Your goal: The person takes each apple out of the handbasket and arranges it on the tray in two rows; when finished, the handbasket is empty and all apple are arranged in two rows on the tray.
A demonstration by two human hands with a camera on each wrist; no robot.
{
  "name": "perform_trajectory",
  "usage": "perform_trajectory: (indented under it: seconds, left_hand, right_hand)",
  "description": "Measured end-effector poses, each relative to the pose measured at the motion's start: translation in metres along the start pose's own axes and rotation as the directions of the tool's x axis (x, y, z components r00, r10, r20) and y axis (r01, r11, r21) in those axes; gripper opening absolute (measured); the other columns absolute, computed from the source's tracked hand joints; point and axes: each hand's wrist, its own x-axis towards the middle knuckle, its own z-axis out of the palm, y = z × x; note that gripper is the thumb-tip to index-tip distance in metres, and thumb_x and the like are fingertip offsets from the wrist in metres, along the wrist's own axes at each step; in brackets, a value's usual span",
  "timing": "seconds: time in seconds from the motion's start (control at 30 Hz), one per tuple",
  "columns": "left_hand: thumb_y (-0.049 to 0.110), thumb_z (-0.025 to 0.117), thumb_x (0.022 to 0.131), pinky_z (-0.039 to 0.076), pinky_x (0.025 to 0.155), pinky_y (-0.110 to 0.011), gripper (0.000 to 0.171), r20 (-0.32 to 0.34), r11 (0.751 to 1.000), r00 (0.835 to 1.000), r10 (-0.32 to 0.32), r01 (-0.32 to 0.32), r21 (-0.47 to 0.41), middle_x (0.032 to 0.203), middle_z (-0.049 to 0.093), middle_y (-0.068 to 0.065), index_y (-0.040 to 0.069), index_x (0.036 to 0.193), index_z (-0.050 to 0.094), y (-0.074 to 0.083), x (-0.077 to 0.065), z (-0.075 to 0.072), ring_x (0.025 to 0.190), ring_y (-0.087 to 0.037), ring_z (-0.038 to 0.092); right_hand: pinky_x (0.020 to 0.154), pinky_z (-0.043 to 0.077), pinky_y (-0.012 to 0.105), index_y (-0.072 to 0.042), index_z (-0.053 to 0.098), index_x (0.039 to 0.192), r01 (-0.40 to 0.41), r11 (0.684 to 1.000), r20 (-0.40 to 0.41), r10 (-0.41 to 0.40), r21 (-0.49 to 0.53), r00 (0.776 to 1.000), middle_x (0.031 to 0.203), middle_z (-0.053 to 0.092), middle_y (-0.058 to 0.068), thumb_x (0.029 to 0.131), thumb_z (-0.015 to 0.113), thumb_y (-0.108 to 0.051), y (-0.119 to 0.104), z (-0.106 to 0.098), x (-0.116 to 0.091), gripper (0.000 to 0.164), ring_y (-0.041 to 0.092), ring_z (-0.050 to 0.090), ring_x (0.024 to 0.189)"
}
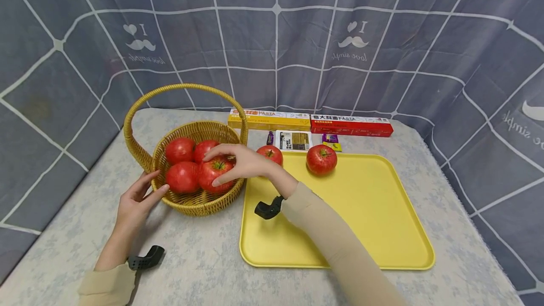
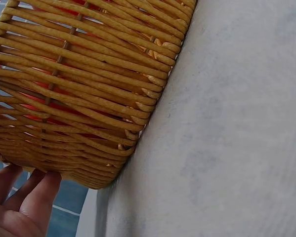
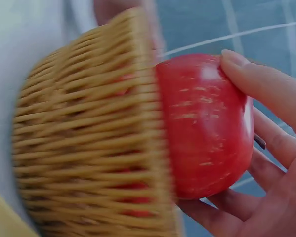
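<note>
A red apple [image 1: 215,174] with a dark stem is in my right hand [image 1: 242,160], over the right side of the wicker basket [image 1: 203,209]. In the right wrist view, thumb and fingers grip that apple [image 3: 207,128] from its stem side, its lower part behind the basket's rim [image 3: 143,74]. My left hand [image 1: 135,202] holds the basket's left rim between thumb and fingers; in the left wrist view its fingertips [image 2: 45,190] lie at the woven rim. Several other red apples, among them one at the front [image 1: 182,177], sit inside the basket, under its tall arched handle [image 1: 187,86].
On the yellow tray [image 1: 365,211] right of the basket lie two more apples, one at its back edge [image 1: 321,159] and one [image 1: 272,154] partly behind my right wrist. Farther back are a yellow pasta box [image 1: 269,121], a red pasta box [image 1: 352,126] and small packets [image 1: 294,140].
</note>
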Motion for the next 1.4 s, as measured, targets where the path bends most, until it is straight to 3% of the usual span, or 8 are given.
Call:
perform_trajectory:
  seconds: [0.17,0.37,0.57,0.73,0.9,1.1,1.27,1.4]
  left_hand:
    - [0.021,0.064,0.091,0.038,0.088,-0.004,0.056,-0.007,1.000,1.000,-0.010,0.010,0.013,0.156,0.010,-0.010,0.012,0.142,0.043,0.000,0.000,0.000,0.141,-0.019,0.019]
    - [0.018,0.066,0.090,0.037,0.090,-0.004,0.055,-0.026,1.000,1.000,-0.008,0.008,-0.006,0.156,0.011,-0.011,0.012,0.141,0.045,-0.004,0.000,-0.002,0.141,-0.016,0.018]
    - [0.019,0.065,0.090,0.037,0.091,-0.004,0.055,-0.025,1.000,1.000,-0.013,0.013,0.002,0.156,0.011,-0.011,0.014,0.141,0.045,-0.005,0.000,-0.004,0.141,-0.016,0.018]
    - [0.020,0.065,0.091,0.036,0.091,-0.004,0.055,-0.026,1.000,1.000,-0.013,0.013,0.017,0.156,0.011,-0.011,0.014,0.142,0.044,-0.005,0.000,-0.004,0.141,-0.016,0.018]
    - [0.020,0.065,0.090,0.036,0.091,-0.004,0.055,-0.022,1.000,1.000,-0.017,0.017,0.003,0.156,0.011,-0.011,0.014,0.141,0.044,-0.004,0.001,-0.002,0.141,-0.016,0.016]
    - [0.018,0.065,0.090,0.037,0.091,-0.004,0.055,-0.020,0.999,1.000,-0.013,0.012,-0.031,0.156,0.011,-0.011,0.014,0.141,0.045,-0.003,0.002,-0.001,0.141,-0.016,0.017]
    - [0.018,0.065,0.090,0.036,0.092,-0.004,0.055,-0.018,1.000,1.000,-0.013,0.013,-0.027,0.156,0.011,-0.011,0.014,0.141,0.045,-0.003,0.002,-0.001,0.141,-0.016,0.017]
    - [0.018,0.065,0.090,0.036,0.091,-0.004,0.055,-0.018,1.000,1.000,-0.011,0.010,-0.020,0.156,0.011,-0.011,0.014,0.141,0.045,-0.003,0.002,0.000,0.141,-0.016,0.018]
  right_hand:
    - [0.097,0.043,0.027,-0.009,0.062,0.121,0.085,0.996,-0.124,-0.080,0.039,0.989,0.132,0.053,0.001,0.072,0.083,-0.014,-0.020,-0.034,-0.031,0.053,0.008,0.043,0.123]
    - [0.093,0.049,0.035,-0.006,0.061,0.120,0.084,0.996,-0.292,-0.075,0.021,0.954,0.133,0.052,0.005,0.073,0.081,-0.008,-0.031,-0.081,-0.087,0.051,0.017,0.048,0.120]
    - [0.088,0.051,0.031,-0.006,0.059,0.122,-0.043,0.998,-0.447,0.019,-0.044,0.895,0.134,0.050,0.004,0.075,0.079,-0.008,-0.020,-0.121,-0.150,0.051,0.021,0.052,0.113]
    - [0.086,0.050,0.021,-0.005,0.057,0.126,-0.196,0.980,-0.565,0.147,-0.026,0.812,0.133,0.050,0.004,0.078,0.076,-0.006,-0.003,-0.144,-0.199,0.052,0.014,0.053,0.108]
    - [0.078,0.051,0.015,-0.004,0.054,0.129,-0.323,0.946,-0.642,0.265,0.028,0.720,0.128,0.052,0.000,0.080,0.074,-0.006,0.021,-0.154,-0.241,0.053,0.005,0.054,0.103]
    - [0.072,0.050,0.013,-0.009,0.050,0.134,-0.522,0.851,-0.658,0.426,0.059,0.621,0.131,0.049,0.009,0.083,0.074,-0.024,0.050,-0.155,-0.274,0.059,0.023,0.051,0.111]
    - [0.076,0.048,0.017,-0.010,0.046,0.136,-0.609,0.791,-0.641,0.497,0.059,0.585,0.136,0.044,0.018,0.082,0.073,-0.033,0.072,-0.154,-0.288,0.065,0.038,0.045,0.118]
    - [0.091,0.048,0.041,-0.008,0.046,0.136,-0.639,0.765,-0.629,0.535,0.077,0.564,0.138,0.042,0.020,0.082,0.073,-0.035,0.082,-0.152,-0.292,0.066,0.042,0.039,0.124]
